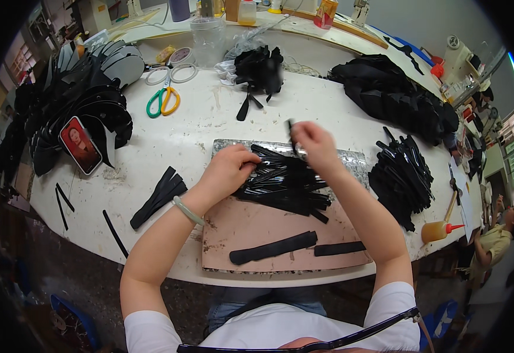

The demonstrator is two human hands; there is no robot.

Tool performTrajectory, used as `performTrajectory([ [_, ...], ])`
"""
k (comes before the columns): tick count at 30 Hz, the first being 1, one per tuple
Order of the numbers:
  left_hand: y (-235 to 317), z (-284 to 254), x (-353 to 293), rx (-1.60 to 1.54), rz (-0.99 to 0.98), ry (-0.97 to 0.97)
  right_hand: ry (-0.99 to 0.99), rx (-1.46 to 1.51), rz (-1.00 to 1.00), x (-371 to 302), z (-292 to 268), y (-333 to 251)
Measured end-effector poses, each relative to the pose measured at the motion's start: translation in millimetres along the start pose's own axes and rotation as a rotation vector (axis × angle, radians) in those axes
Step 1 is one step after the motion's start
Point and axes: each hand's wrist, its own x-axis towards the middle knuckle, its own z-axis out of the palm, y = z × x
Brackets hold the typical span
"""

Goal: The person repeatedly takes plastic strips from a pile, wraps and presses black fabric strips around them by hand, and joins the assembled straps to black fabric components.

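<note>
A heap of glossy black strips (280, 183) lies fanned out on a board (257, 220) in front of me. My left hand (231, 167) is closed, thumb and fingers pinching the end of a strip at the heap's left edge. Over the heap's far right side, my right hand (317, 150) grips a short black strip (292, 136) that stands up from its fingers, slightly blurred. Two flat, wider black pieces (273, 247) rest on the near part of the board.
To the right stand another pile of black strips (403, 179) and a glue bottle (439, 231) with a red tip. Scissors (164, 101), a phone (81, 145) propped on black pieces, and a strip bundle (158, 198) are on the left. Black material (392, 94) is heaped behind.
</note>
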Motion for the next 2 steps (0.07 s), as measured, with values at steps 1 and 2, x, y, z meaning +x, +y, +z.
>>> performTrajectory([
  [1,0,-2,0,0.083,0.027,-0.031,0.040,0.311,0.029,3,-16,13],
  [2,0,-2,0,0.162,0.056,-0.067,0.084,0.620,0.063,7,-37,31],
])
